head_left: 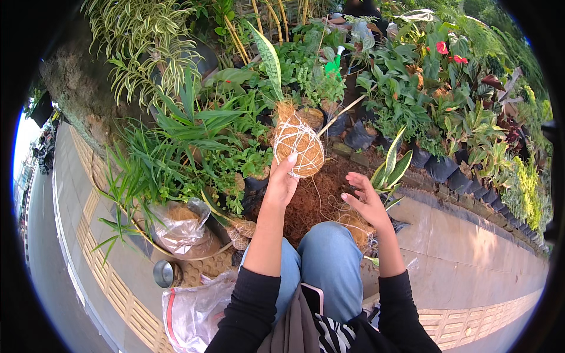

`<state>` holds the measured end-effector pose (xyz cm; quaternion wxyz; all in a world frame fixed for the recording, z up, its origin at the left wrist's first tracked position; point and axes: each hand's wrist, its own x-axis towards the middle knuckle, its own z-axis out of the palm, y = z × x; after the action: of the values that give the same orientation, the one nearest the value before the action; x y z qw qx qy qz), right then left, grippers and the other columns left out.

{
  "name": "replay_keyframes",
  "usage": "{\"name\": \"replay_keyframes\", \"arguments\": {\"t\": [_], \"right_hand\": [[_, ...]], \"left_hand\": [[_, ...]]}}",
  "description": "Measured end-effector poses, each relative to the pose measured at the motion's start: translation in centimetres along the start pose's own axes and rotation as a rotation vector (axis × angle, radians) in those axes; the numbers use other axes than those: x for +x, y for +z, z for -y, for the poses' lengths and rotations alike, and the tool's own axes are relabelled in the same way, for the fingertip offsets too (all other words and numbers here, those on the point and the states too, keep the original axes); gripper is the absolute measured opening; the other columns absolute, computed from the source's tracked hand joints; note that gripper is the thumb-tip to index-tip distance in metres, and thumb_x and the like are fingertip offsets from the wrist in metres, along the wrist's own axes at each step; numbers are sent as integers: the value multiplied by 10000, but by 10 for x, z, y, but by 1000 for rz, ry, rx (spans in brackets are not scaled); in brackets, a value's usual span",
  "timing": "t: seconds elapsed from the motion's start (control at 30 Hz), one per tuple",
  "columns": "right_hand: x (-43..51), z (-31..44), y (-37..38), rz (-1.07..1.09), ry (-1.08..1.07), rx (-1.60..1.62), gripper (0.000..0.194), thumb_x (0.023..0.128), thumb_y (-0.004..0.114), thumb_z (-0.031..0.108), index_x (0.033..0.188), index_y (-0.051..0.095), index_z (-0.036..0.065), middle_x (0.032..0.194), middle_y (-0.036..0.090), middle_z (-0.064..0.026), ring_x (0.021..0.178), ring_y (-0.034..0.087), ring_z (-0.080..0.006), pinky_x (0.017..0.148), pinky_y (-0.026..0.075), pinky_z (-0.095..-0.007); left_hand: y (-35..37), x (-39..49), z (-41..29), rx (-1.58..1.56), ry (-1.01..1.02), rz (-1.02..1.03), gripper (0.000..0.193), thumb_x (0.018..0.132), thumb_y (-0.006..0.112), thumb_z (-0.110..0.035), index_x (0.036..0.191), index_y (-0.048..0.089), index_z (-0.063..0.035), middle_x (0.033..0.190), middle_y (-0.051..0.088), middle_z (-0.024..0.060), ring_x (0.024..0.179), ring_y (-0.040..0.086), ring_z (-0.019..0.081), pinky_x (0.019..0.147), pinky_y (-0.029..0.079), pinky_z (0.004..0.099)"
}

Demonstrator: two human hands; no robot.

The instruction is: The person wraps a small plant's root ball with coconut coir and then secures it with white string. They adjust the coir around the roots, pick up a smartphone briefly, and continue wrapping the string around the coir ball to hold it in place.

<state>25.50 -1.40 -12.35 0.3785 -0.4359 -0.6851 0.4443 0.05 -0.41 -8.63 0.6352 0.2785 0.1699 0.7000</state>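
My left hand (283, 180) holds up a coconut-fibre ball (300, 148) criss-crossed with white string, its thumb on the near side. One variegated snake plant leaf (268, 59) rises from the ball's fibre neck. To the right, my right hand (365, 200) is raised with its fingers apart and nothing held in it. A thin string hangs below the ball toward tangled string and a fibre clump (358, 229) beside my knee. Loose brown coconut fibre (304, 212) lies under my hands. Another string-wrapped fibre ball with a snake plant (240, 231) rests left of my knees.
A plastic bag of fibre (185, 227), a metal can (164, 273) and a woven plastic sack (198, 309) are at the left. A snake plant (390, 167) stands right of my right hand. Potted plants and a green watering can (333, 67) are ahead. A phone (312, 298) lies at my lap.
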Motion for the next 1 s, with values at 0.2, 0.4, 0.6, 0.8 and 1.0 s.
{"name": "replay_keyframes", "arguments": {"t": [0.2,0.4,0.6,0.8,1.0], "right_hand": [[47,53,67,158,-142,162,527,913,691,273,1333,454,62,1115,627,-75,990,605,-193,864,474,-329],[58,48,36,308,76,489,183,990,590,212,972,640,36,795,532,64,601,396,-34,541,347,-213],[90,73,-25,69,23,460,188,989,589,240,951,653,67,750,514,88,590,324,-11,539,286,-194],[132,137,-66,-51,-39,511,228,961,627,264,934,679,44,609,330,114,523,270,-17,484,226,-211],[145,234,-120,121,-309,417,206,969,607,276,916,634,79,689,378,100,560,300,-1,472,235,-183]], "left_hand": [[-7,-2,2,-101,-111,248,619,896,613,-200,1423,346,-14,1333,534,148,1219,550,254,1046,441,410],[-11,-4,4,32,-86,171,712,844,650,-303,1416,374,18,1357,532,186,1249,535,317,1056,444,473],[-7,-1,6,18,-234,343,941,736,721,-241,1507,221,-37,1495,355,222,1337,415,436,1027,437,607],[15,-11,-4,97,-392,409,1106,603,796,-174,1519,196,-17,1475,400,192,1328,456,347,1077,411,487],[20,-14,-14,149,-426,402,1072,595,819,-82,1502,253,-4,1419,469,154,1300,484,262,1099,383,387]]}}
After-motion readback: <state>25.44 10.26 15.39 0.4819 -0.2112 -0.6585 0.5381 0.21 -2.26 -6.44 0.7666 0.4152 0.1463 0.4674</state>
